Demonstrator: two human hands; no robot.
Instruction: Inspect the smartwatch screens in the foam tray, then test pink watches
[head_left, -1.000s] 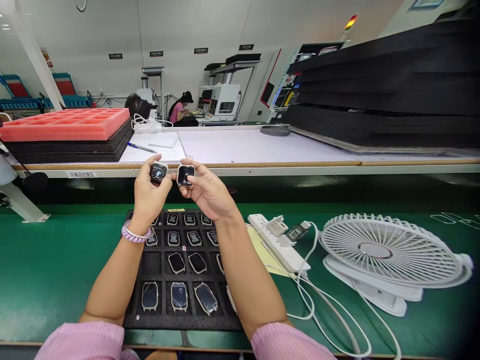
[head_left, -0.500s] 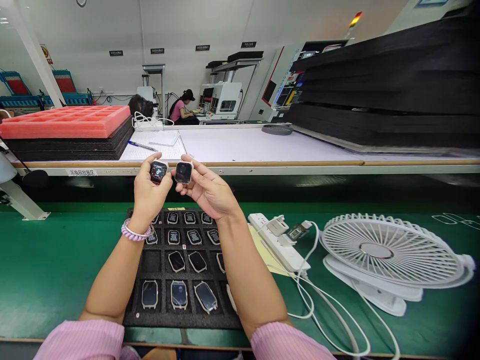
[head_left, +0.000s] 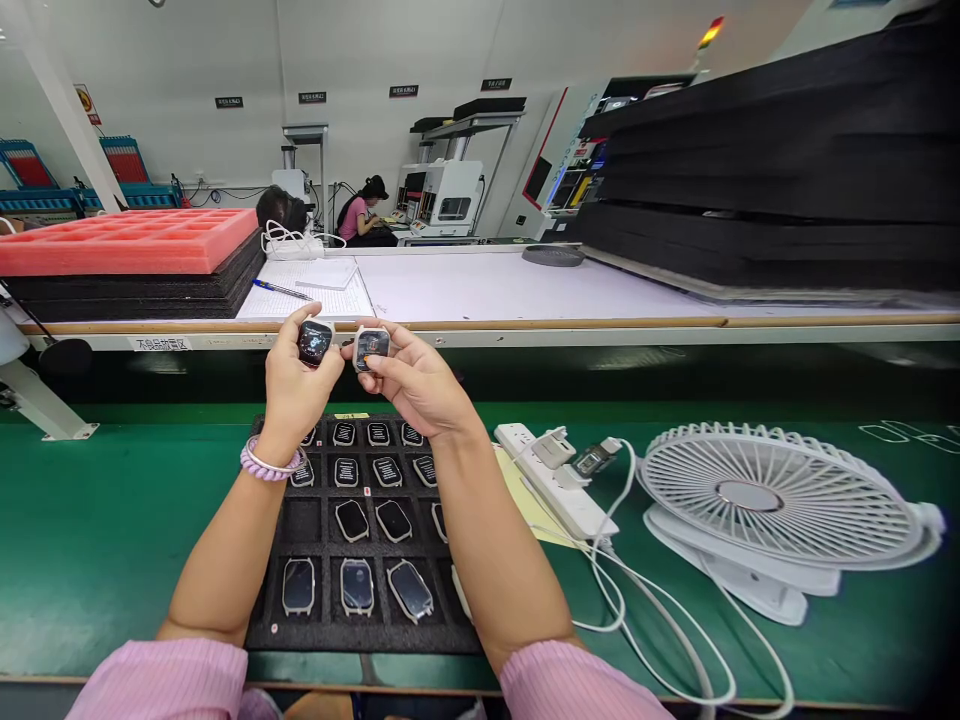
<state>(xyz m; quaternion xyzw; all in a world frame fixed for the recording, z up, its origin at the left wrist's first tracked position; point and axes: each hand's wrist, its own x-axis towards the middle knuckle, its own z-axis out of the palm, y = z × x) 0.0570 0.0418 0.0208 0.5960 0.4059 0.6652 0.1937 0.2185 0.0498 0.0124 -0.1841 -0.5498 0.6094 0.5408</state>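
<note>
Two smartwatch bodies without straps are held up side by side above a black foam tray (head_left: 304, 521). My left hand (head_left: 296, 385) is closed around one smartwatch (head_left: 315, 342), its dark screen lit with a small pale graphic. In my right hand (head_left: 420, 385) is the other smartwatch (head_left: 373, 345), gripped by its edges, with my thumb lying on the lower part of its lit screen. Beneath my forearms, the tray's compartments hold several more watches (head_left: 357, 587); those in the two far rows show white text, the nearer ones have dark screens.
Right of the tray lie a white power strip (head_left: 585, 505) with chargers and cables and a white fan (head_left: 780, 500). On the raised shelf are a red foam tray (head_left: 127, 240) atop black ones, a pen (head_left: 281, 290) on paper, and stacked black trays (head_left: 772, 180). People sit beyond.
My right thumb has moved onto the face of the right smartwatch, whose screen was dark and now shows an image. The left hand keeps its hold, nearly unmoved.
</note>
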